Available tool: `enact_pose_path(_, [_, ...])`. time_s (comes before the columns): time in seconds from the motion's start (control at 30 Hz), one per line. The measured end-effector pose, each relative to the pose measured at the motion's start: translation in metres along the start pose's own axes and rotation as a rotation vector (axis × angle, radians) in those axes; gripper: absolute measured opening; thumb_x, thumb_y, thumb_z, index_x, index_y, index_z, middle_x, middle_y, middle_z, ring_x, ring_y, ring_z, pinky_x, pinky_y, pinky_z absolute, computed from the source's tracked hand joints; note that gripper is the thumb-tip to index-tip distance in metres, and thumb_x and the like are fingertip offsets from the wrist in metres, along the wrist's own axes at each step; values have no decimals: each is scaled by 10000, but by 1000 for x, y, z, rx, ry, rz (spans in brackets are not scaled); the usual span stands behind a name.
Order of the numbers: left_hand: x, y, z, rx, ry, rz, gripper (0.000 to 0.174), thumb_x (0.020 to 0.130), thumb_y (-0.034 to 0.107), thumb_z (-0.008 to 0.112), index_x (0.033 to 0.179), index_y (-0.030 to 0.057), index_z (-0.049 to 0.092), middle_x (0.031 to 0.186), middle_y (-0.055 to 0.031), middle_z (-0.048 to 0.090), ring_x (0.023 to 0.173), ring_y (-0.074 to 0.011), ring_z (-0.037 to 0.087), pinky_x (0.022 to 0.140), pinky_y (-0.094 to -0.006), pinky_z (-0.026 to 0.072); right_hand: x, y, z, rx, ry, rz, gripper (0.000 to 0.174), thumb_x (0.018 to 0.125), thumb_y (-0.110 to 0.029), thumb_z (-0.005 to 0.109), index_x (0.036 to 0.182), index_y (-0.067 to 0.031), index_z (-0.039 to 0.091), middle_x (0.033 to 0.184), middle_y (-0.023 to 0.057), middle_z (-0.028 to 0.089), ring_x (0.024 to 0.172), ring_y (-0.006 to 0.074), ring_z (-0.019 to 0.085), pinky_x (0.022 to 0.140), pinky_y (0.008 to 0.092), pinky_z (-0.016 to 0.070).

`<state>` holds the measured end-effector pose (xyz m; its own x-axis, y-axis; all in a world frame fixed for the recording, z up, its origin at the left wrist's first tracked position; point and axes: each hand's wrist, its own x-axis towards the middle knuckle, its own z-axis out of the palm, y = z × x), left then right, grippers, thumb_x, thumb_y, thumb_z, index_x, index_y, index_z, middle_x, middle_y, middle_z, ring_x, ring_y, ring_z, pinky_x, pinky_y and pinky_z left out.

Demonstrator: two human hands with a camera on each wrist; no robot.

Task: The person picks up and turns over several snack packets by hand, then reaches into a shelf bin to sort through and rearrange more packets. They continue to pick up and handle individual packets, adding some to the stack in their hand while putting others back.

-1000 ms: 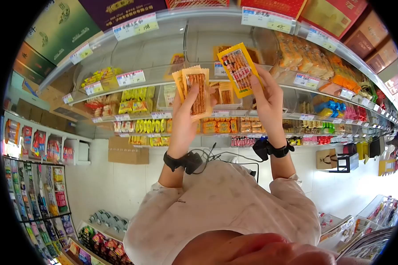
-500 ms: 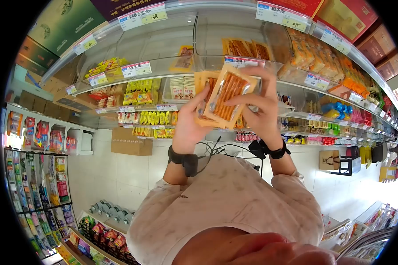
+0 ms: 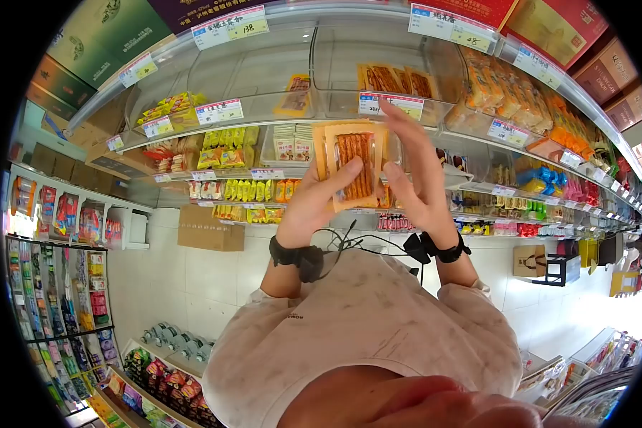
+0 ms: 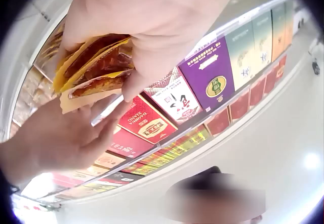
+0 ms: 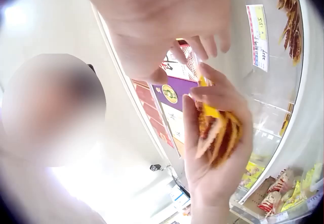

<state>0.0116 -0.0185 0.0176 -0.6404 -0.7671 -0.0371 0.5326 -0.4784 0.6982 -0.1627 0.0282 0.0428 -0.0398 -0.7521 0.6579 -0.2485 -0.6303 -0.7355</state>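
My left hand (image 3: 310, 203) grips a small stack of flat snack packets (image 3: 364, 151), its thumb across the front one. Clear windows in their tan-edged fronts show reddish-brown strips. Seen edge-on in the left wrist view, several packets (image 4: 96, 67) fan slightly apart between thumb and fingers. My right hand (image 3: 426, 185) is just to the right of the stack, fingers extended and spread, holding nothing. In the right wrist view, that hand (image 5: 162, 37) hangs above the packets (image 5: 225, 135) in the left hand.
Ahead, a shelf bin (image 3: 396, 82) holds similar packets behind a price tag (image 3: 391, 105). Another packet (image 3: 294, 94) lies in the bin to its left. Orange-wrapped snacks (image 3: 503, 89) fill the right side. Lower shelves carry yellow bags (image 3: 228, 153). A cardboard box (image 3: 210, 228) stands on the floor.
My right hand brought a yellow packet over to the left hand's stack, laid it on with the windowed side up, then let go and drew back to the right.
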Motion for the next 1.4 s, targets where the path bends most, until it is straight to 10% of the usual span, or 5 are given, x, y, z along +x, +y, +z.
enact_pose_path(0.37, [3,-14,-6,307,-145,-102,474,839,-12,722,1262,-7,508,1009,-99,665,888,-192,704,796,-342,595,-13,13,-7,22,-177,413,546,881,-135,778,1354,-52,520,1281,133,632,1192,236,634,1001,362,502])
enact_pose_path(0.5, [2,-25,-9,368,-18,55,330,903,35,671,1199,2,529,901,-109,661,688,-217,666,644,-341,534,5,20,-12,-135,-185,82,535,900,-161,763,1360,-42,515,1312,146,618,1173,243,637,993,378,508])
enact_pose_path(0.67, [-6,-12,0,358,40,135,118,973,105,648,1020,21,579,715,-53,597,572,-151,569,537,-294,453,70,18,-44,-256,-44,68,321,1012,-186,608,1269,6,605,1140,170,701,1095,246,676,982,346,508])
enact_pose_path(0.97, [-19,-7,5,299,75,198,96,969,106,645,957,38,578,700,-55,590,567,-158,568,527,-299,446,115,90,-60,-731,-333,558,730,998,-640,438,1265,2,661,1072,253,711,990,408,674,912,450,496])
enact_pose_path(1.4, [-27,-1,-10,245,97,231,160,955,167,674,989,18,626,767,-66,645,627,-165,621,599,-298,492,106,110,-75,-777,-45,299,375,960,-304,648,960,69,689,872,260,716,783,388,712,747,404,559])
